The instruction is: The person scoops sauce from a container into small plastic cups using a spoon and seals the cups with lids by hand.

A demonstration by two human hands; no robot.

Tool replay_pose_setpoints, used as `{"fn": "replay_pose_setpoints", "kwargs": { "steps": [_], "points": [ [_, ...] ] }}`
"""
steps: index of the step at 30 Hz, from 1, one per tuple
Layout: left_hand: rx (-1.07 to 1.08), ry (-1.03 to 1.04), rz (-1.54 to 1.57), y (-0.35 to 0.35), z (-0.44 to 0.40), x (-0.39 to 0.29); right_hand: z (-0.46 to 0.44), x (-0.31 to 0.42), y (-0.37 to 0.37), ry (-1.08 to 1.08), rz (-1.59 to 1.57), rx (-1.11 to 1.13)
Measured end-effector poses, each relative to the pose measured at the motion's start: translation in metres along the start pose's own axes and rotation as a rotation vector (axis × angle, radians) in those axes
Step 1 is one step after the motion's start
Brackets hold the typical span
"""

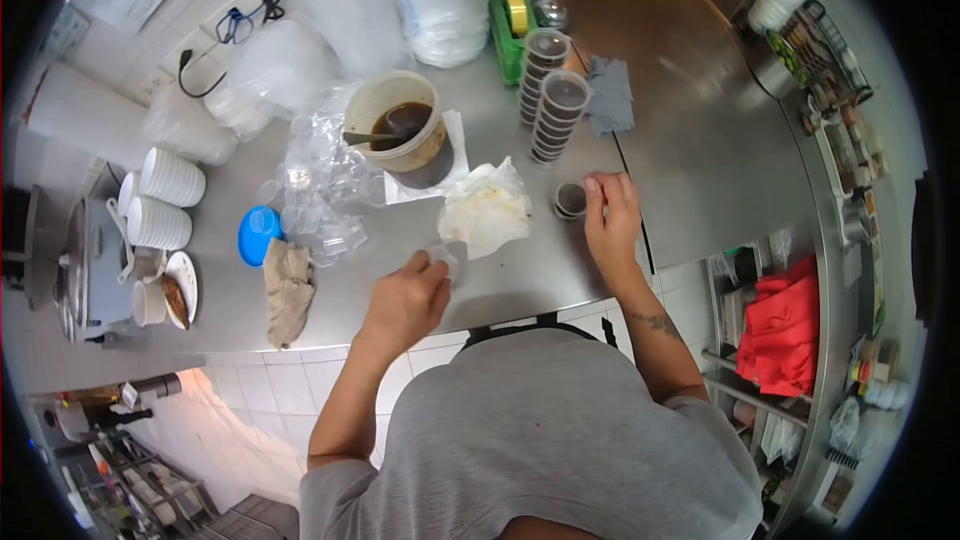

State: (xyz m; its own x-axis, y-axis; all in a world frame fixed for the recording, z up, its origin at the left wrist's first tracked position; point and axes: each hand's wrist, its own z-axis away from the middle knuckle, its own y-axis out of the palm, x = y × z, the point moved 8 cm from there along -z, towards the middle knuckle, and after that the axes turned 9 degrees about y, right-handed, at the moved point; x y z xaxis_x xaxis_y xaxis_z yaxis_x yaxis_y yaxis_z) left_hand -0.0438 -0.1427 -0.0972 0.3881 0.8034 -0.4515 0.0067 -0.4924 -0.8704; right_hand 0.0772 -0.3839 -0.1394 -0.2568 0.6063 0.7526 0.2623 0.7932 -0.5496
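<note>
My left hand [405,298] is closed over the table near its front edge, fingers pinching a clear plastic lid [447,258]. On the right, my right hand [612,215] rests with fingers stretched forward, its thumb beside a small clear cup of dark sauce [570,200]. I cannot tell whether the thumb touches it. Behind stand two stacks of similar filled cups, a nearer stack [557,120] and a farther stack [543,65]. A large plastic tub [420,155] holds dark brown liquid and a utensil. Crumpled, stained white paper [487,208] lies between my hands and the tub.
Loose clear lids and plastic wrap [325,195] lie left of the tub, near a blue lid [261,235] and a beige cloth [287,292]. White cup stacks [160,225] stand farther left. A green tape dispenser [508,35] and grey cloth [610,95] sit behind.
</note>
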Motion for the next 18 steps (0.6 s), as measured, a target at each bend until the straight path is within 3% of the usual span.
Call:
{"fn": "replay_pose_setpoints", "kwargs": {
  "steps": [4, 7, 10, 12, 14, 17, 18],
  "points": [
    [0.094, 0.171, -0.136, -0.003, -0.015, -0.026, 0.035, 0.037, 0.06, 0.623, -0.727, 0.778],
    [0.089, 0.288, -0.177, 0.002, -0.024, -0.028, 0.041, 0.067, 0.09, 0.652, -0.847, 0.873],
    [-0.004, 0.2, -0.145, -0.014, -0.029, -0.012, 0.032, 0.069, 0.099, 0.604, -0.873, 0.78],
    [-0.424, -0.016, -0.146, -0.066, -0.031, 0.019, 0.018, 0.073, 0.093, 0.493, -0.755, 0.69],
    [-0.655, -0.307, -0.173, -0.1, -0.035, 0.064, 0.012, 0.076, 0.089, 0.413, -0.681, 0.628],
    [-0.478, -0.369, -0.056, -0.094, -0.064, 0.106, 0.002, 0.085, 0.087, 0.325, -0.642, 0.564],
    [-0.474, -0.3, -0.104, -0.095, -0.073, 0.104, 0.0, 0.089, 0.086, 0.307, -0.633, 0.537]
  ]
}}
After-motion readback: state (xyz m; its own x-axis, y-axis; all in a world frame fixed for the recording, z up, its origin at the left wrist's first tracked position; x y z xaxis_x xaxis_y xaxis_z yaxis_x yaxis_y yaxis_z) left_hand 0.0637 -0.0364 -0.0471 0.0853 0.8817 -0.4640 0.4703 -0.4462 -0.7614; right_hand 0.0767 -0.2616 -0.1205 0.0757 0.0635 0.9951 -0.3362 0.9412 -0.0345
